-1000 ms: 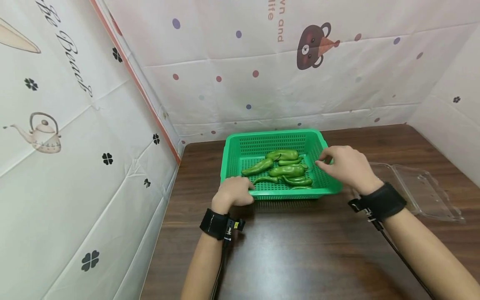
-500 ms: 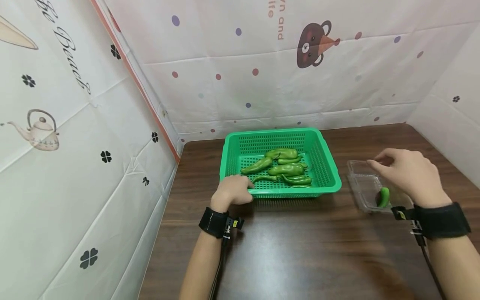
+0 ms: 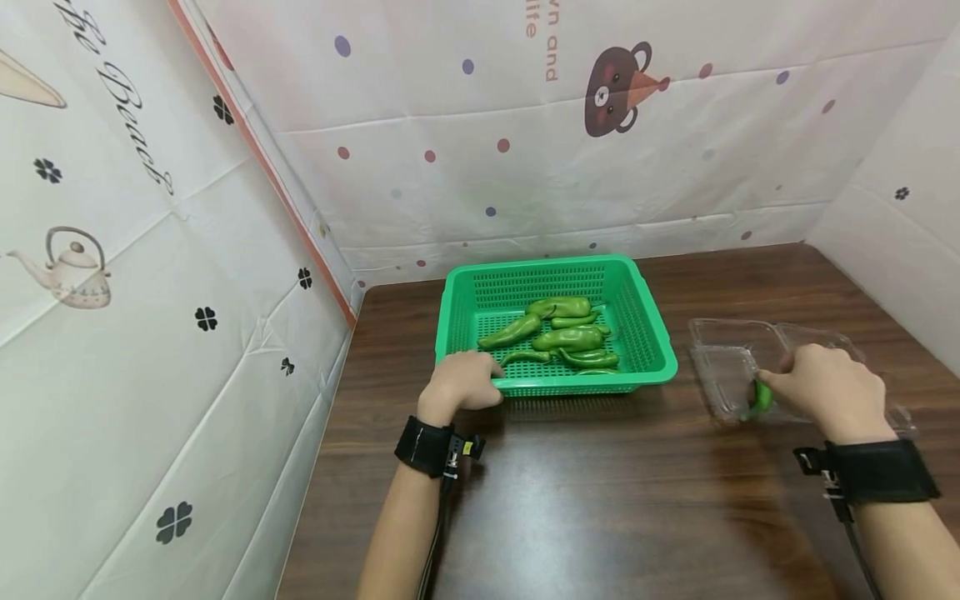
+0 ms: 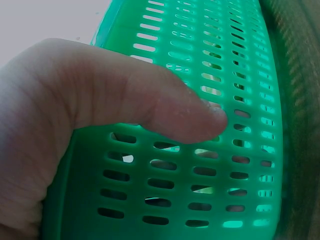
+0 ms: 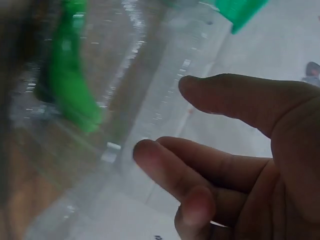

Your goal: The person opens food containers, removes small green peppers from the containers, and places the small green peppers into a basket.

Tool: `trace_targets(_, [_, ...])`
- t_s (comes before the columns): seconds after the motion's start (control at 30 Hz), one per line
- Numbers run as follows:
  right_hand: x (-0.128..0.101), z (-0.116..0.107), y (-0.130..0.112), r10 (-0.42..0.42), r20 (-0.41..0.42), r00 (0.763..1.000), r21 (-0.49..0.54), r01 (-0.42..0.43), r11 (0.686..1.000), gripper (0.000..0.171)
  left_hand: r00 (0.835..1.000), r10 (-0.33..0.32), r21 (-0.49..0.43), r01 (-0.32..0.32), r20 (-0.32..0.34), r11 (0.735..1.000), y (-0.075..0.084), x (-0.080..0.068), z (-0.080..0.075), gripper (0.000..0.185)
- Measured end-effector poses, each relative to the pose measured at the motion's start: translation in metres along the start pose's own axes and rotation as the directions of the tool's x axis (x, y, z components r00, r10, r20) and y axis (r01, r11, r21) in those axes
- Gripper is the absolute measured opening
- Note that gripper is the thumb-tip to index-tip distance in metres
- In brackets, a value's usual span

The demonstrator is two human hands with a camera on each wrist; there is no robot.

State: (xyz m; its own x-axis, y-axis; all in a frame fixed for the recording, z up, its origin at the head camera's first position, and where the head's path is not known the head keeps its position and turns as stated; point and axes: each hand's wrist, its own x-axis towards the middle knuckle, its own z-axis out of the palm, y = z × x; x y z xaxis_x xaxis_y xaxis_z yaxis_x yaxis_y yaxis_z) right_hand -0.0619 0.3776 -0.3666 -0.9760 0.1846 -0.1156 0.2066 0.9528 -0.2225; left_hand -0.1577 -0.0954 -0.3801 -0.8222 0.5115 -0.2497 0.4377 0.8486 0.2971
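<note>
In the head view my left hand [image 3: 461,382] grips the near-left rim of a green perforated basket [image 3: 577,386]. The left wrist view shows its thumb [image 4: 175,107] lying along the outer wall; the other fingers are hidden there. Several green peppers [image 3: 573,338] lie in the basket. To the right, my right hand [image 3: 832,392] is over a clear plastic clamshell box [image 3: 722,367], its thumb close to a small green pepper [image 3: 762,397] inside. The right wrist view, somewhat blurred, has thumb and fingers [image 5: 165,167] apart with nothing between them, the pepper [image 5: 70,75] beyond.
The box's clear lid [image 3: 817,335] lies folded back on its right, partly behind the hand. A dark wooden table [image 3: 600,492] carries everything. Printed white sheeting [image 3: 420,200] closes off the back, left and right sides.
My right hand has moved from the basket's right side rightward to the clear box, then lowered toward the small pepper in it. The left hand keeps its hold on the basket.
</note>
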Motion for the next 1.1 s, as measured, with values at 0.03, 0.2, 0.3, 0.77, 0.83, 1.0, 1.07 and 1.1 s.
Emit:
trace_targets(0.03, [0.001, 0.002, 0.002, -0.002, 0.019, 1.000, 0.001, 0.002, 1.000, 0.054, 1.000, 0.001, -0.002, -0.001, -0.002, 1.000, 0.000, 0.000, 0.000, 0.053])
trace_targets(0.2, [0.003, 0.017, 0.009, 0.019, 0.062, 0.998, 0.006, -0.020, 1.000, 0.050, 1.000, 0.001, -0.003, -0.001, -0.004, 1.000, 0.000, 0.000, 0.001, 0.054])
trace_targets(0.3, [0.002, 0.028, 0.009, 0.033, 0.046, 0.998, 0.013, -0.034, 0.999, 0.046, 1.000, 0.004, 0.001, -0.004, -0.002, 1.000, 0.000, 0.001, 0.002, 0.054])
trace_targets(0.77, [0.008, 0.044, -0.002, 0.037, -0.056, 0.998, -0.006, -0.038, 0.999, 0.040, 1.000, -0.002, 0.007, 0.002, 0.002, 1.000, -0.001, 0.002, 0.001, 0.054])
trace_targets(0.83, [0.008, 0.045, -0.003, 0.044, -0.059, 0.997, -0.007, -0.045, 0.999, 0.039, 1.000, 0.000, 0.008, 0.000, 0.002, 1.000, -0.001, 0.002, 0.002, 0.054])
trace_targets(1.0, [0.010, 0.048, -0.006, 0.059, -0.076, 0.995, -0.006, -0.060, 0.998, 0.039, 1.000, 0.008, 0.006, -0.008, -0.002, 1.000, -0.001, 0.002, 0.002, 0.054])
trace_targets(1.07, [0.010, 0.049, -0.006, 0.059, -0.084, 0.995, -0.005, -0.060, 0.998, 0.039, 1.000, 0.010, 0.006, -0.010, -0.006, 1.000, -0.001, 0.001, 0.001, 0.054])
trace_targets(1.1, [0.010, 0.049, -0.007, 0.059, -0.084, 0.995, -0.005, -0.059, 0.998, 0.039, 1.000, 0.009, 0.006, -0.009, -0.003, 1.000, -0.001, 0.001, 0.001, 0.054])
